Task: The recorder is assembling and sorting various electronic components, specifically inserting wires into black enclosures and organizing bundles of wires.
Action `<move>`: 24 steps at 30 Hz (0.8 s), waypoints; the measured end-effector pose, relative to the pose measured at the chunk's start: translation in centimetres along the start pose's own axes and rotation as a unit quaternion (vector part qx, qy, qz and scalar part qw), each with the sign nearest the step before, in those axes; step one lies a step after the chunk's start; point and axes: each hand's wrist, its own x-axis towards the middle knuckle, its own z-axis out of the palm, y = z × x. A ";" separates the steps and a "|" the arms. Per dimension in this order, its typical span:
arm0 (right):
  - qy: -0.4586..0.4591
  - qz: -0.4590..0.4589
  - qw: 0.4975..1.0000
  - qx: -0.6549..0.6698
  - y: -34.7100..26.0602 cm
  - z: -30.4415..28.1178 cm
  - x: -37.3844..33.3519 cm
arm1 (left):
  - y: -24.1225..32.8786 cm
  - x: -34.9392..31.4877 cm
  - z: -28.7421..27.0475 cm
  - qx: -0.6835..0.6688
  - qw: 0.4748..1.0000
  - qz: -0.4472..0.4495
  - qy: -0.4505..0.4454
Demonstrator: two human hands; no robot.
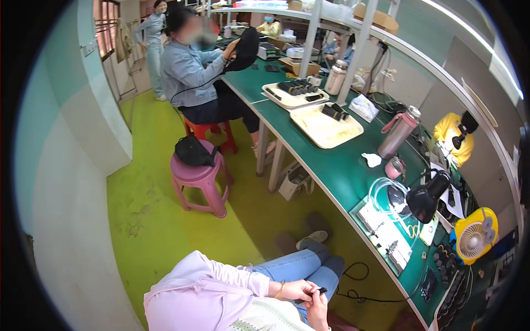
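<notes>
My left hand (298, 289), with a bracelet at its wrist, is closed on a small black piece (320, 291) above my lap. My right hand (317, 312) meets it from below, its fingers also closed on the piece. The piece is short and dark and mostly hidden by my fingers, so I cannot tell its exact kind. Both hands are over my jeans (287, 268), apart from the green workbench (326, 168). Nearest to them on the bench is a metal fixture (381, 234) on a white base.
Near the fixture stand a black desk lamp (428, 197), yellow scissors (411, 230) and a yellow fan (476, 236). Black cylindrical parts (452, 295) fill the bench's near end. Farther off are trays (326, 132), a bottle (400, 132), a pink stool (201, 179) and a seated co-worker (190, 71).
</notes>
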 end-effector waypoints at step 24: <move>-0.023 -0.196 0.856 -0.478 -8.5 7.8 -2.5 | 0.8 -2.7 2.5 0.090 0.994 -0.026 -0.052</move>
